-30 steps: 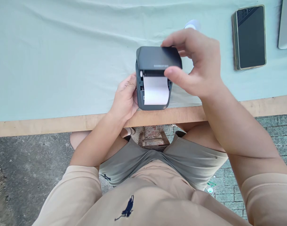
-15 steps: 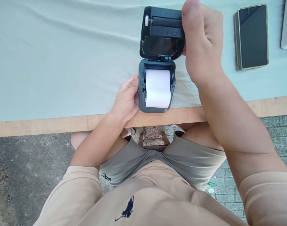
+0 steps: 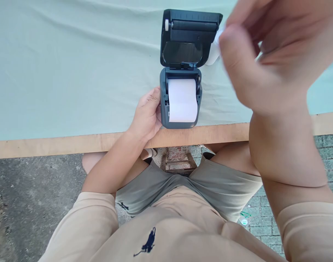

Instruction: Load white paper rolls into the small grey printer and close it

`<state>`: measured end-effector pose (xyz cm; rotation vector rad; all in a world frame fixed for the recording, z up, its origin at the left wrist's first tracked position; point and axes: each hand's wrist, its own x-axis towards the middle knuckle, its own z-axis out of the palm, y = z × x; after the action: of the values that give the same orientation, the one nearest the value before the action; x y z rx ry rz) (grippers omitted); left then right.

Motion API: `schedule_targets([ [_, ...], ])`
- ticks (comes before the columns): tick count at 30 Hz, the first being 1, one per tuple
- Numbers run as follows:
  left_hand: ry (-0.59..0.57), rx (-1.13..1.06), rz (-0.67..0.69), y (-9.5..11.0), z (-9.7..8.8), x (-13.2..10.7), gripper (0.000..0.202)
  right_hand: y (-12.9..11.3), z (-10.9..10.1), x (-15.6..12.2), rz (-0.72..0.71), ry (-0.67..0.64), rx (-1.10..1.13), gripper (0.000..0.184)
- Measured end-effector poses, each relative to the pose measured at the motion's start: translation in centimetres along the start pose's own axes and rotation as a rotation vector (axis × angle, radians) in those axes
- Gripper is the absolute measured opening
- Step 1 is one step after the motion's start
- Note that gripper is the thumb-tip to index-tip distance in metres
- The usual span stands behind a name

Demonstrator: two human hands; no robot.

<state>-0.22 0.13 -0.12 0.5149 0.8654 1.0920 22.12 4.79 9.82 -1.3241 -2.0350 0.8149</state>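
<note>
A dark, pocket-sized printer (image 3: 162, 118) lies at the table's front edge with its lid (image 3: 180, 51) hinged back. A roll of white paper (image 3: 182, 100) sits in its bay, the loose end reaching down over the front. My left hand (image 3: 148, 112) is closed around the printer's left side, its fingertips hidden behind the body. Up at the right, close to the camera, my right hand (image 3: 267, 58) is blurred, fingers curled near the lid's right corner. Beside its thumb a pale white object (image 3: 212, 55) shows partly behind the lid; whether the hand touches it I cannot tell.
A pale green cloth (image 3: 73, 72) covers the table, leaving a bare wooden edge (image 3: 59, 143) along the front. Below, my legs are under the table, near a small wooden stool (image 3: 179, 170) on the ground. My raised right arm hides much of the table's right side.
My right hand has let go of the lid and moved right and up toward the camera, now covering the phone. The lid stays raised; my left hand keeps its place.
</note>
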Motion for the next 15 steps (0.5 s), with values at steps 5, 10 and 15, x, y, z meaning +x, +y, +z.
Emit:
schedule_targets([
  [5,-0.032,0.022,0.028,0.0,0.0,-0.1,0.028,-1.9,3.4,-1.0,-0.041,-0.045,-0.105,0.022],
  [10,-0.017,0.035,0.019,0.1,0.2,-0.2,0.029,-2.4,5.3,-0.5,-0.028,-0.164,-0.65,0.011],
  [15,-0.014,0.026,0.013,0.1,0.2,-0.2,0.027,-2.7,5.7,-0.4,-0.007,-0.241,-0.889,0.011],
])
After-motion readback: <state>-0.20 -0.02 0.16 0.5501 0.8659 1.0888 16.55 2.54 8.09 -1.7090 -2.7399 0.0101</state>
